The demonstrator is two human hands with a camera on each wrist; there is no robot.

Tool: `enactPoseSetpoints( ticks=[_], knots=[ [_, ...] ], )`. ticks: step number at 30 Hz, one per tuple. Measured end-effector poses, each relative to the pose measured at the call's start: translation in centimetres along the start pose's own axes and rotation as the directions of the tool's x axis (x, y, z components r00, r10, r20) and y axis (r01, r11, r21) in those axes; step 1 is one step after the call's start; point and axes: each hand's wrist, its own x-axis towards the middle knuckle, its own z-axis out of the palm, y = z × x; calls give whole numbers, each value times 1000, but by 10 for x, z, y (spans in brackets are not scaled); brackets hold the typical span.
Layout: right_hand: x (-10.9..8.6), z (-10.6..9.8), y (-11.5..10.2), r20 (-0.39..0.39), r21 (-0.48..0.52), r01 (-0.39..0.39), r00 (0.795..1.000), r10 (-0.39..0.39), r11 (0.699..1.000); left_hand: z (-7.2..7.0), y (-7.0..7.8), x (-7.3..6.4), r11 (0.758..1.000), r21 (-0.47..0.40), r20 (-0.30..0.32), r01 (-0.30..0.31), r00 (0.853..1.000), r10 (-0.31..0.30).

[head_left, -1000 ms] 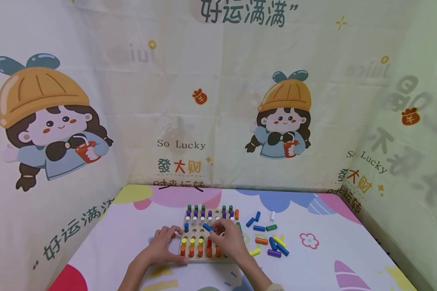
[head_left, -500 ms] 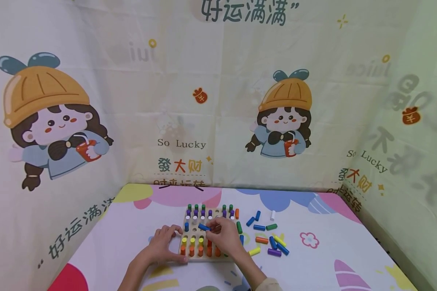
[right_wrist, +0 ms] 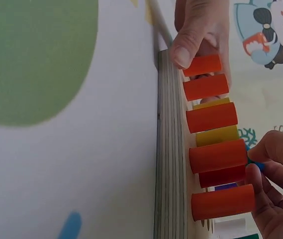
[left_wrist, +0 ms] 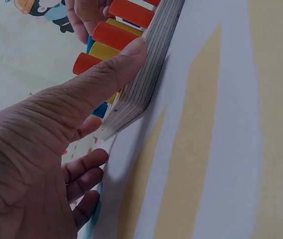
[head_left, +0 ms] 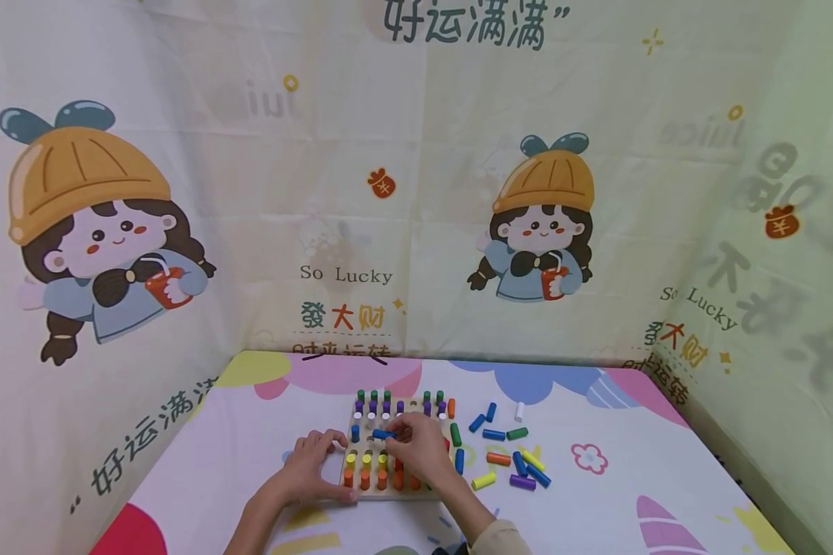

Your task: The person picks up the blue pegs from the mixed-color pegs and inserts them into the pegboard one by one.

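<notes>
A wooden pegboard point(head_left: 389, 498) stands on the table with rows of coloured pegs in it. My left hand point(head_left: 312, 466) holds its near left corner, the thumb point(left_wrist: 126, 55) against the front edge and the index finger by the left side. The other left fingers are loosely bent, off the board. Between right thumb and fingers my right hand point(head_left: 423, 451) pinches a blue peg point(head_left: 382, 434), lying nearly level above the board. That peg is beside a standing blue peg point(head_left: 355, 434) at the left. Orange pegs point(right_wrist: 211, 117) line the near row; my right hand hides part of the board.
Right of the board lie several loose pegs, among them a white peg point(head_left: 520, 412), an orange peg point(head_left: 498, 459), a yellow peg point(head_left: 484, 481) and a purple peg point(head_left: 523, 483). A green peg point(head_left: 456, 434) lies close against the board's right side. Printed cloth walls surround the table.
My right hand has moved a little to the left with the blue peg, which now lies more level. My left hand keeps its place on the board.
</notes>
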Motion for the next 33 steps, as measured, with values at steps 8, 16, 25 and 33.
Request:
enactPoseSetpoints(
  ticks=[8,16,25,33],
  knots=[
    [5,6,-1,12,-18,-2,1000,2,1000,-1,2,-1,1000,4,-3,-3,1000,3],
    [8,10,-2,40,-28,-10,999,12,1000,-2,2,-3,1000,-1,-9,-17,1000,17],
    [12,12,-4,49,-34,-35,998,37,999,-1,1,-2,1000,-6,-5,0,1000,0],
    [17,14,-9,47,-21,-42,998,43,999,-2,2,-2,1000,-2,-9,4,1000,-4]
  ],
)
